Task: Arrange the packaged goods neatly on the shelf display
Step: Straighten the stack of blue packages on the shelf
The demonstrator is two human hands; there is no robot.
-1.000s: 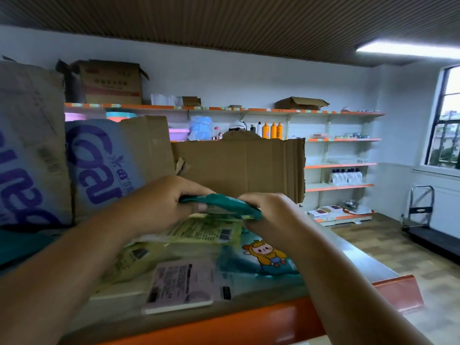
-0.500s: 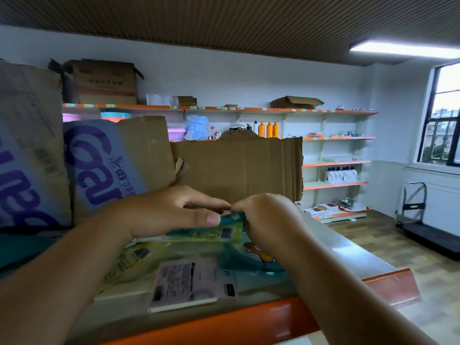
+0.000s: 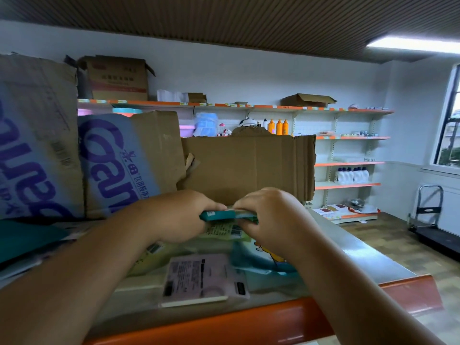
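Note:
A flat teal packet [image 3: 224, 215] is held edge-on between both hands, just above the top shelf [image 3: 361, 255]. My left hand [image 3: 179, 215] grips its left end and my right hand [image 3: 268, 220] pinches its right end. Beneath them lies a yellow-green packet [image 3: 224, 231] with a barcode. A pale pink packet [image 3: 201, 280] lies flat near the orange front edge [image 3: 224, 324]. A teal packet with a cartoon figure [image 3: 261, 260] lies to its right, partly hidden by my right forearm.
Upright cardboard boxes with purple lettering [image 3: 117, 165] and a plain cardboard sheet [image 3: 249, 168] stand behind the packets. A teal item [image 3: 25, 237] lies at far left. Wall shelves [image 3: 348, 138] with bottles and a hand trolley [image 3: 428, 210] stand across the room.
The teal packet was lowered toward the pile half a second ago and is now lifted slightly, edge-on between both hands. The view shifted a little.

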